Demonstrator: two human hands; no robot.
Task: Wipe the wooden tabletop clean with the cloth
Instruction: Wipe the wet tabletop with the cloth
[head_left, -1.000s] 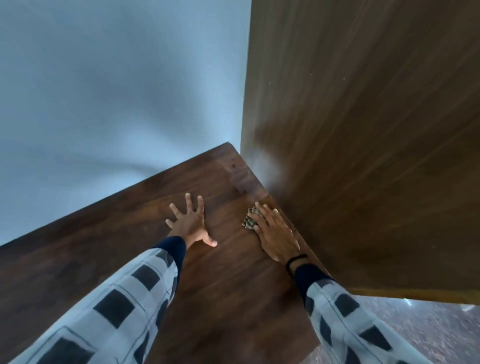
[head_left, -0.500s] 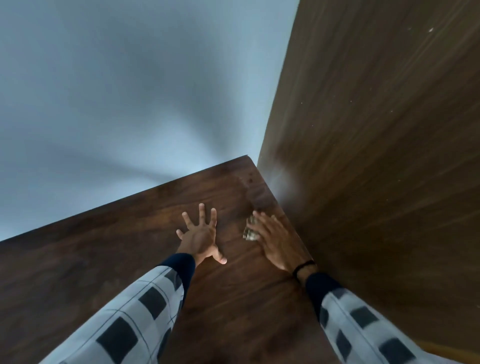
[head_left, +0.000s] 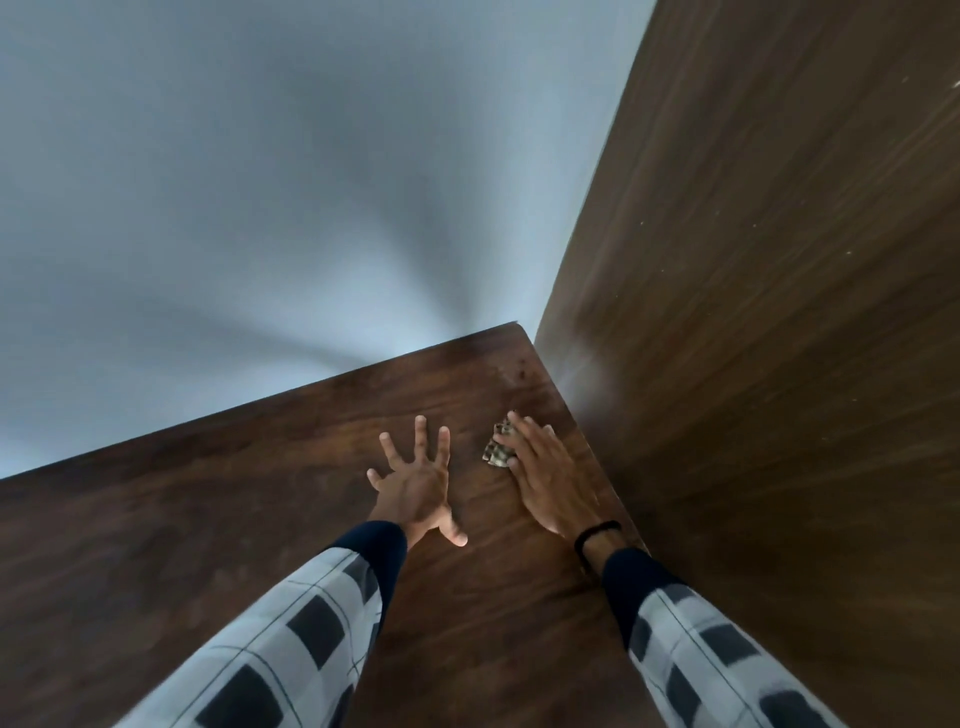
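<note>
Over the last second the right hand (head_left: 548, 478) and the cloth (head_left: 496, 452) under its fingers have edged a little nearer the far corner of the surface (head_left: 208, 519), while the left hand (head_left: 415, 488) has kept its place beside them.

Nearest the camera, two checked grey-and-black sleeves (head_left: 291, 634) with dark cuffs reach forward over the dark wood. A black wristband (head_left: 597, 535) circles the right wrist.

The left hand lies released, palm down on the wood, with its fingers fanned wide and its thumb pointing back toward the person; it grasps nothing. Just to its right, and apart from it, the right hand lies flat with straight fingers that press the small, crumpled, patterned cloth against the wood. It is not clenched around the cloth. Most of the cloth is hidden under the fingers, and only its left part shows.

The cloth sits close to the right edge of the surface, short of the far corner. Along that edge rises a tall brown wooden panel (head_left: 779, 312). Behind the far edge stands a plain pale grey wall (head_left: 260, 208).
</note>
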